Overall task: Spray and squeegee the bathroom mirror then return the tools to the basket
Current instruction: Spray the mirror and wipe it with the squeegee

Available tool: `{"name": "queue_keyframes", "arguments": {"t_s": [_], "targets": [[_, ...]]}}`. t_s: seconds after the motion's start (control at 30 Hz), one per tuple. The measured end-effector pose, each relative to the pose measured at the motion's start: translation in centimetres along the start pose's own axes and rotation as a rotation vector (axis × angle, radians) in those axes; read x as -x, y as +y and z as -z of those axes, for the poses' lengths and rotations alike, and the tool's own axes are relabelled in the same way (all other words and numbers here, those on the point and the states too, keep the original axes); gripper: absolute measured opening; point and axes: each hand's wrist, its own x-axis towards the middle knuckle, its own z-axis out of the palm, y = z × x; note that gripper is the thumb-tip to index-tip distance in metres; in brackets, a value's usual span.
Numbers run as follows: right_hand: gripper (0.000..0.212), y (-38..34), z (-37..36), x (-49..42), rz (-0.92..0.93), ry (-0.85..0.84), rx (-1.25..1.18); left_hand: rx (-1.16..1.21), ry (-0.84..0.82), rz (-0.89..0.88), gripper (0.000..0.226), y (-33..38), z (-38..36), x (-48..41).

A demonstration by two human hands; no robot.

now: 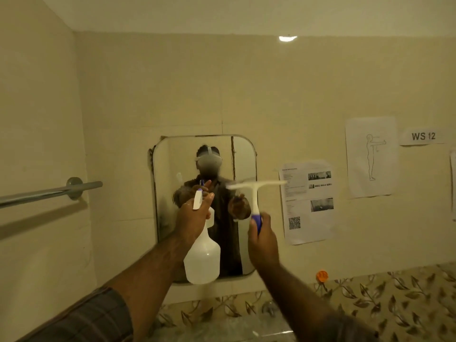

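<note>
we hold a translucent white spray bottle (201,257) in our left hand (195,218), fingers wrapped round its neck, in front of the mirror (243,154); its contents cannot be judged. our right hand (262,239), fingers closed on the blue grip, raises a white squeegee (255,193), blade blurred at the mirror's right edge. right of the mirror hang printed sheets (308,201) on beige tile; left, a metal rail (49,191).

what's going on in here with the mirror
A person faces the small rounded wall mirror, both hands raised. The left hand grips a translucent white spray bottle by its trigger head, nozzle toward the glass. The right hand holds a white squeegee with a purple handle, its blurred blade near the mirror's right edge.
</note>
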Motion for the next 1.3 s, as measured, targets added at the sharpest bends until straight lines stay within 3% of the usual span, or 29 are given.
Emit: {"name": "queue_keyframes", "arguments": {"t_s": [0.1, 0.2, 0.27, 0.4, 0.53, 0.77, 0.97, 1.3], "targets": [[0.024, -5.5, 1.0, -5.1, 0.054, -0.108, -0.266, 0.048, -0.008, -0.029, 0.045, 1.0, 0.9, 0.1], [0.013, -8.3, 1.3, -8.3, 0.050, -0.128, -0.285, 0.044, -0.031, -0.051, 0.044, 1.8, 1.6, 0.0], [0.025, -9.1, 1.0, -9.7, -0.003, -0.156, -0.321, 0.029, -0.026, -0.066, 0.045, 2.2, 1.9, -0.1], [0.037, -9.3, 0.3, -11.0, -0.097, -0.179, -0.385, -0.017, 0.001, -0.053, 0.049, 2.7, 2.0, -0.5], [0.033, -8.2, -0.7, -11.8, -0.074, -0.191, -0.417, -0.028, 0.046, -0.068, 0.035, 2.9, 1.7, -1.2], [0.031, -7.7, -1.6, -13.4, -0.068, -0.180, -0.381, 0.036, 0.054, -0.099, 0.043, 2.2, 1.0, -2.7], [0.029, -4.7, -1.7, -11.9, -0.093, -0.177, -0.393, 0.030, 0.088, -0.080, 0.043, 1.0, 0.6, -3.6], [0.039, 9.3, -4.4, 1.9, -0.323, -0.164, -0.224, -0.019, 0.104, -0.054, 0.047, -1.9, 0.4, -3.4]]}}
